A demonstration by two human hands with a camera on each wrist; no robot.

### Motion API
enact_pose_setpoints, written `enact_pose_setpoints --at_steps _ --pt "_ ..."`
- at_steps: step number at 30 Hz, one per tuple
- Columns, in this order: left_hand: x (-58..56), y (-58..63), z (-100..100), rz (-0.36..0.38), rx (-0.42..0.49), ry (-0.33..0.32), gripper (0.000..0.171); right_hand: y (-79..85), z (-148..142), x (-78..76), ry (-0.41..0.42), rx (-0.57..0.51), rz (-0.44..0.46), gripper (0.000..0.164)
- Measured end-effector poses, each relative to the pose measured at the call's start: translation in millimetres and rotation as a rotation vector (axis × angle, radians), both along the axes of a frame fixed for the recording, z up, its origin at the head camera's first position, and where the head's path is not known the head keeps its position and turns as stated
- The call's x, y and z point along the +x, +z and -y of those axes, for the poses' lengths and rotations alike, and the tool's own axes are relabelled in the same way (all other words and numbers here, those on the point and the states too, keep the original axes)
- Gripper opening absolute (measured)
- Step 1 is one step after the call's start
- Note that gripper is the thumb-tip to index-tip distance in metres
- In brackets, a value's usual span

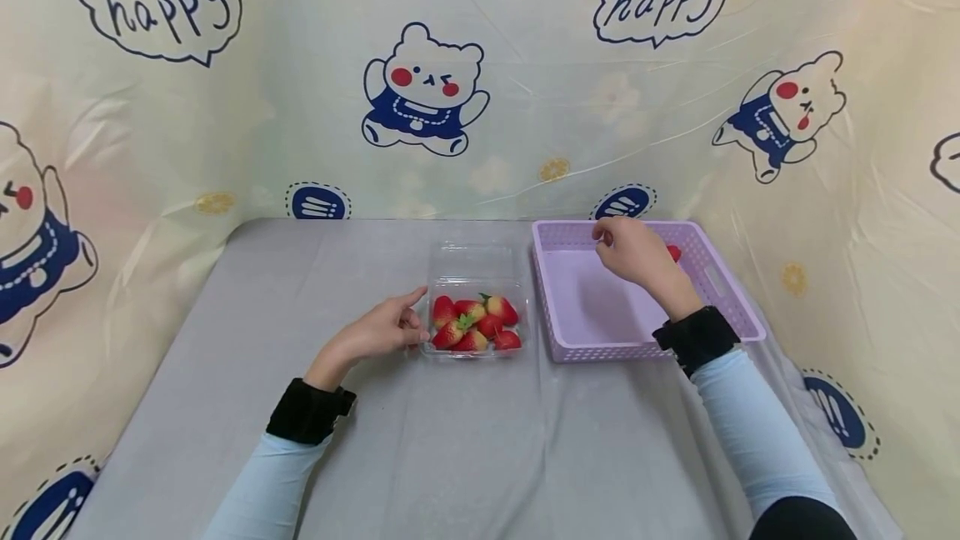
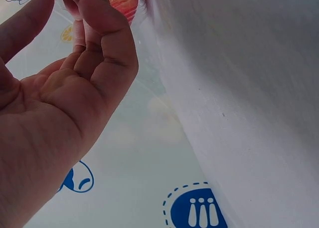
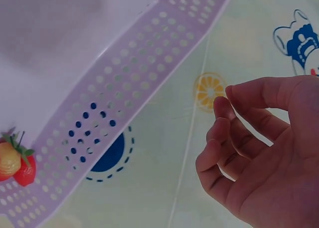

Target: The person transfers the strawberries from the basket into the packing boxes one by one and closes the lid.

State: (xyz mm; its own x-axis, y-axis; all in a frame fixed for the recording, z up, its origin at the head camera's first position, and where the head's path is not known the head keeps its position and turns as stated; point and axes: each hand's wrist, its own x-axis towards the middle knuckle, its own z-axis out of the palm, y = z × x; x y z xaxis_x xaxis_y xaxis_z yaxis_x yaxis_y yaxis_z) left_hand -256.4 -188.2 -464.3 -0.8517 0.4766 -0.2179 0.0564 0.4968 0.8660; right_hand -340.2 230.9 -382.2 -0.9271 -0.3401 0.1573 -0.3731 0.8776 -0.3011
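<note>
At the middle of the table stands a clear plastic box (image 1: 525,319) with its lid raised at the back, holding several red strawberries (image 1: 472,323). My left hand (image 1: 382,327) touches the box's left side, one finger stretched along it and others bent. In the left wrist view, the left hand (image 2: 75,83) hides most of the box. Over the back of a purple basket (image 1: 592,352) hovers my right hand (image 1: 630,248), loosely curled. The right wrist view shows nothing in the right hand (image 3: 259,148). Strawberries (image 3: 22,170) lie in a basket corner.
A grey cloth (image 1: 450,448) covers the table. The basket stands close to the box's right side, along the back right of the table. Behind hangs a patterned curtain (image 1: 525,107) with printed bears and the word happy.
</note>
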Motion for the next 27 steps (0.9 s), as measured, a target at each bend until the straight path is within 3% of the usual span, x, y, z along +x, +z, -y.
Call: enact_pose_setpoints --at_steps 9,16,23,27 --pt "0.8 -3.7 0 0.005 0.023 0.003 0.082 -3.8 -17 -13.9 -0.056 0.094 0.088 0.029" --pt "2.3 -6.5 -1 0.000 0.018 -0.003 0.084 -9.0 -26 -20.1 -0.054 0.188 0.149 0.029" --pt "0.6 -4.5 -1 0.006 0.013 0.007 0.083 -9.6 -41 -22.4 -0.075 0.148 0.318 0.032" --pt "-0.2 -3.4 0 0.008 0.017 0.008 0.082 -12.3 -47 -24.1 -0.091 0.128 0.363 0.030"
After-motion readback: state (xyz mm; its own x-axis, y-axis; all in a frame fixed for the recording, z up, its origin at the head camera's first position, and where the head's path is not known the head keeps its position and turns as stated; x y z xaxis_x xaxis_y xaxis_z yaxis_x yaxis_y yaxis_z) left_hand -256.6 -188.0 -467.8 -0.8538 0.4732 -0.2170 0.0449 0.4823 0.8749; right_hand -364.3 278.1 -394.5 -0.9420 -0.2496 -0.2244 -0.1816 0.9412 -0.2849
